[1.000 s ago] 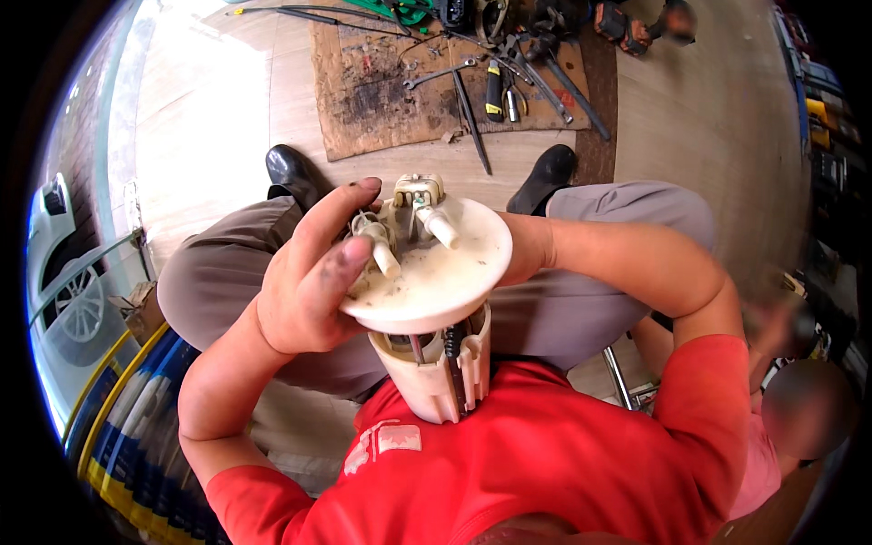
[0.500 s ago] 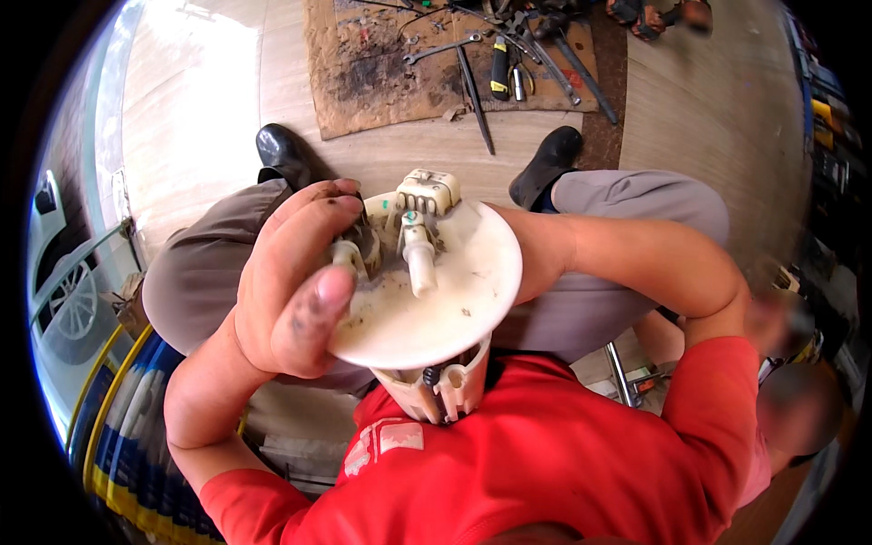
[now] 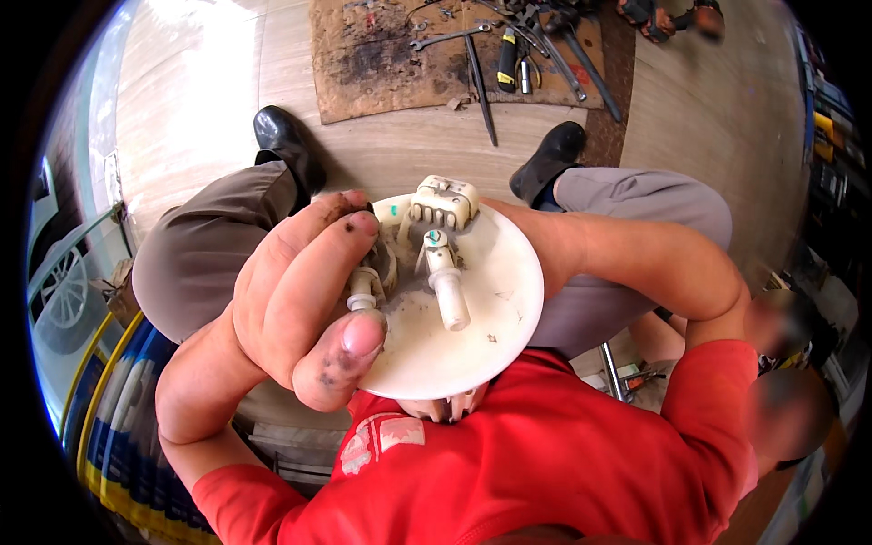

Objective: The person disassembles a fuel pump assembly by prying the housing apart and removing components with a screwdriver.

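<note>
In front of my chest is an off-white fuel pump module point(image 3: 495, 327) with a round flange, its top tilted up into view. On the flange are a ribbed electrical connector point(image 3: 447, 195), a pipe nipple point(image 3: 449, 298) and a second, partly covered nipple point(image 3: 361, 289). My left hand point(image 3: 291, 291) is closed around the flange's left side, thumb near the second nipple, with dark smudges on the fingertips. Behind the flange's right edge, my right hand point(image 3: 538, 234) holds the module from beneath; its fingers are hidden. Only a little of the lower housing point(image 3: 443, 406) shows.
Beyond my shoes lies a stained cardboard sheet point(image 3: 386, 77) with wrenches, a yellow-black handled tool point(image 3: 507, 64) and other tools. A power tool point(image 3: 647, 18) rests at the far right. At my left stands a yellow-edged rack point(image 3: 118, 418); another person point(image 3: 786, 409) is at right.
The module has tilted further toward me and shifted slightly right and nearer. Its top faces up more, and most of the lower housing has gone out of sight. Both hands moved with it.
</note>
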Motion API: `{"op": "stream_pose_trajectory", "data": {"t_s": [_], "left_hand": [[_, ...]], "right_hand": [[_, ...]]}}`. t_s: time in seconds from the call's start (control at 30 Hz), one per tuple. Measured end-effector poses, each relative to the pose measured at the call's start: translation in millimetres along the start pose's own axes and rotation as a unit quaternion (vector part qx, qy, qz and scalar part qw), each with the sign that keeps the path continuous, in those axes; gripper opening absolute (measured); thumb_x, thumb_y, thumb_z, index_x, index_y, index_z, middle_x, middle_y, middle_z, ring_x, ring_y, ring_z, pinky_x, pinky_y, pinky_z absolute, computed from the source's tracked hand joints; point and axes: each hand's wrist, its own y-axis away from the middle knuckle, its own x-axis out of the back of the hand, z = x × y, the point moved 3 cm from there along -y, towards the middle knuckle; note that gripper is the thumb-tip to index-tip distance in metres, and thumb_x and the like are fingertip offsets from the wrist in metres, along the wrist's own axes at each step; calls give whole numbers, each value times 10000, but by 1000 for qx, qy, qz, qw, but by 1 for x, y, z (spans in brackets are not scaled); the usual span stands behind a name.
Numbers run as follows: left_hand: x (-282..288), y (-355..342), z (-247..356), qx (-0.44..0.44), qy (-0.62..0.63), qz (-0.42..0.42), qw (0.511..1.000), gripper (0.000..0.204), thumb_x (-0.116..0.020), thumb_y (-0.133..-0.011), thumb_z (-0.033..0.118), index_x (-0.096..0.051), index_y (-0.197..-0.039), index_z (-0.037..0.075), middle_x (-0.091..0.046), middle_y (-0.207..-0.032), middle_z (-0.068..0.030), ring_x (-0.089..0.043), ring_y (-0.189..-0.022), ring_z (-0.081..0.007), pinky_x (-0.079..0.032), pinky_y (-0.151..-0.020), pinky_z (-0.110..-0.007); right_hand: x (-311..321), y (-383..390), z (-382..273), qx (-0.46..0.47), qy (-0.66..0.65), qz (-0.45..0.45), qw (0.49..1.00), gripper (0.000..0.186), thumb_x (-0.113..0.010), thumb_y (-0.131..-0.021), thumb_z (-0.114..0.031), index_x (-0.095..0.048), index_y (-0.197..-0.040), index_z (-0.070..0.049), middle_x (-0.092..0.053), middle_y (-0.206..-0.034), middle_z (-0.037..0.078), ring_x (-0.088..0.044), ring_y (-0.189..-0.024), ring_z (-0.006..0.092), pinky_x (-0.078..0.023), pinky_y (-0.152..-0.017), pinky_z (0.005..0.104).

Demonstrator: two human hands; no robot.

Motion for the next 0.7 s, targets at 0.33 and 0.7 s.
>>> {"op": "stream_pose_trajectory", "data": {"t_s": [0.33,0.7], "left_hand": [[13,1,-8,123,44,-6,991,418,-483,-902,213,-479,-1220,-58,-555,-1148,-287,-572,-987,-425,-452,-886,-525],[-10,13,-22,421,87,8,903,827,-803,-699,140,-367,-1393,24,-442,-1349,-237,-485,-1204,-374,-446,-961,-406]], "right_hand": [[3,4,-9,-33,79,40,996,895,-914,-577,-204,-462,-1328,-26,-618,-1206,106,-586,-1110,184,-471,-969,351],[43,8,-28,1,250,122,961,556,-807,-694,-87,-578,-1194,-3,-671,-1116,118,-634,-987,181,-498,-914,331]]}}
